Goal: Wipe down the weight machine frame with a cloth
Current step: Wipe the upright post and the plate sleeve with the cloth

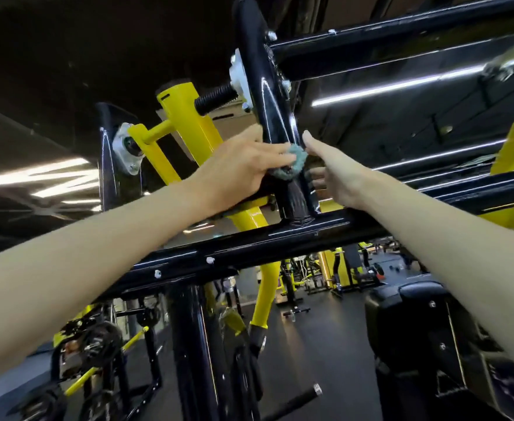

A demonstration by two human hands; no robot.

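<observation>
A glossy black upright post (267, 95) of the weight machine frame rises from a black crossbar (249, 241) overhead. A grey-green cloth (292, 165) is bunched against the front of the post, just above the joint. My left hand (237, 171) wraps round the post from the left and grips the cloth against it. My right hand (334, 171) reaches to the post from the right, fingers extended, fingertips at the cloth's right edge. Whether it pinches the cloth is hidden.
A yellow lever arm (189, 126) with a black spring (216, 97) pivots left of the post. More black beams (401, 53) run to the right. Below, a black padded seat (407, 314), weight plates (97, 338) and other yellow machines stand on the dark floor.
</observation>
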